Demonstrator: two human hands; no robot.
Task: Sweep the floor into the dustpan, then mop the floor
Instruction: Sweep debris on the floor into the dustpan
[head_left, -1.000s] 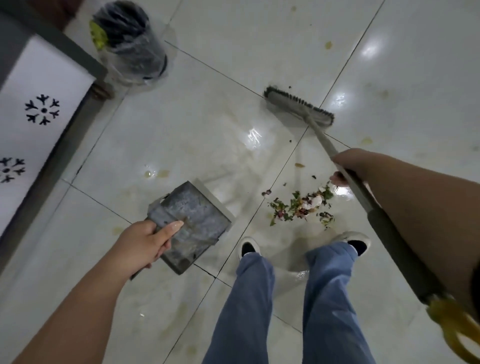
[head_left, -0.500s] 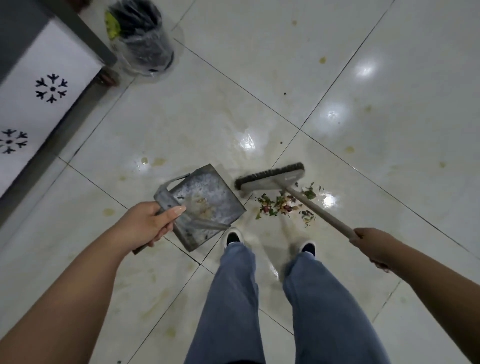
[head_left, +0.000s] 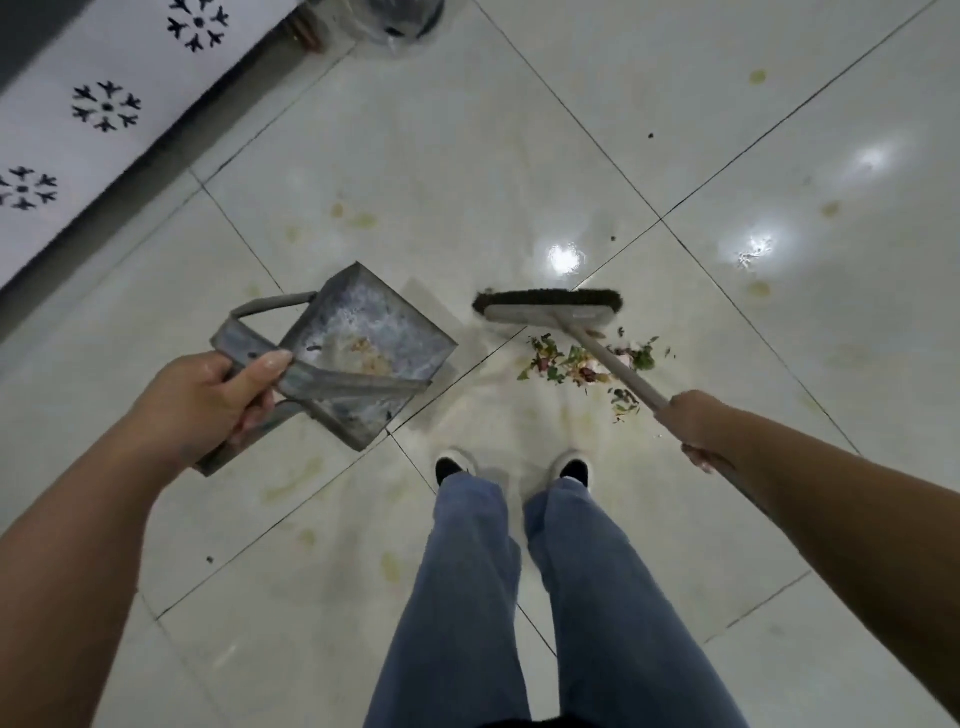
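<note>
Left hand (head_left: 208, 400): fingers (head_left: 260, 369) curl round the handle of the grey, stained metal dustpan (head_left: 358, 358), thumb lying on top.
Dustpan: held tilted just beyond the left fingers, its open edge facing the broom.
Right hand (head_left: 693, 426): fingers wrap round the pale shaft of the long-handled broom with dark bristles (head_left: 550, 306).
Broom head: ahead of the right fingers, bristles down on the glossy white tiled floor (head_left: 467, 156).
Debris: small pile of green and pink scraps (head_left: 571, 361) between the broom head and the right fingers, beside the dustpan, still on the floor.
Feet: black-and-white shoes (head_left: 457, 465) and blue trouser legs, between both hands.
Floor: yellowish stains scattered around.
</note>
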